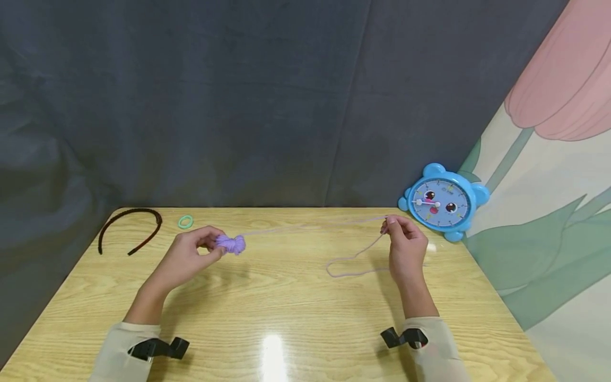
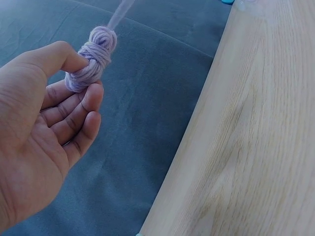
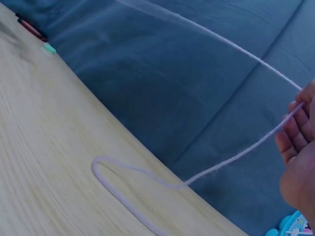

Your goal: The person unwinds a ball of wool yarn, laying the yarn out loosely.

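Note:
A small wound bundle of purple yarn (image 1: 231, 244) is pinched between the thumb and fingers of my left hand (image 1: 193, 254), held above the left part of the table. From it a strand of yarn (image 3: 236, 46) runs nearly straight across to my right hand (image 1: 407, 245), whose thumb and fingertips pinch it. Past the right fingers the loose tail (image 1: 350, 274) hangs down and lies in a bend on the tabletop. In the left wrist view the bundle (image 2: 93, 59) shows several wraps around its middle.
A wooden table (image 1: 286, 302) stretches below both hands, with a dark curtain (image 1: 229, 106) behind it. A dark headband (image 1: 136, 210) and a green ring (image 1: 185, 222) lie at the back left. At the back right a blue bear-shaped clock (image 1: 441, 204) leans near the patterned wall (image 1: 549, 212).

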`<state>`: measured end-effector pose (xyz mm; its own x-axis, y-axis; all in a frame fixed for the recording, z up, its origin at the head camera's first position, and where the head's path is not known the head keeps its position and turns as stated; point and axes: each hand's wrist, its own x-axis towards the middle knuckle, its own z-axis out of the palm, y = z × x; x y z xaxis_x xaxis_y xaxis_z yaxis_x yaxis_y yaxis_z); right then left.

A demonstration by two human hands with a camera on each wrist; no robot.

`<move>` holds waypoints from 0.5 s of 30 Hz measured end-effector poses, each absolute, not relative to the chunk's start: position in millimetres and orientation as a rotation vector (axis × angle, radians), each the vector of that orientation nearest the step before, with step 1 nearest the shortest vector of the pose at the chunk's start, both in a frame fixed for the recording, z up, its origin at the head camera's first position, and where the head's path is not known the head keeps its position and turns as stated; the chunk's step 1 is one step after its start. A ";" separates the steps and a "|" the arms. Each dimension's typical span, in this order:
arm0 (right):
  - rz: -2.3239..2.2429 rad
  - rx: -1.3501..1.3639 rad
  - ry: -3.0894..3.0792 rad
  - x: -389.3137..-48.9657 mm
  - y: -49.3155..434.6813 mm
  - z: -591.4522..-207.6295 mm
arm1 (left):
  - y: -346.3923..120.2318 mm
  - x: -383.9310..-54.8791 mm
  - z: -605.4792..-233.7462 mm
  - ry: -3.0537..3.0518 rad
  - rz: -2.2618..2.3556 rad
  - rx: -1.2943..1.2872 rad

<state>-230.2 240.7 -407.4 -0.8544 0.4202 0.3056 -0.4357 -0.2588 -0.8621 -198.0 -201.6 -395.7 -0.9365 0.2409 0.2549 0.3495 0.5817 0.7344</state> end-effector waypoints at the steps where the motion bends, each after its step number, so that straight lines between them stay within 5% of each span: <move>1: 2.139 0.011 -1.468 -230.2 242.5 -407.1 | -201.7 -198.0 -395.8 -2.679 -1.279 -0.503; 15: 2.145 -0.055 -1.307 -236.8 266.8 -408.2 | -205.1 -197.9 -393.9 -2.673 -1.223 -0.480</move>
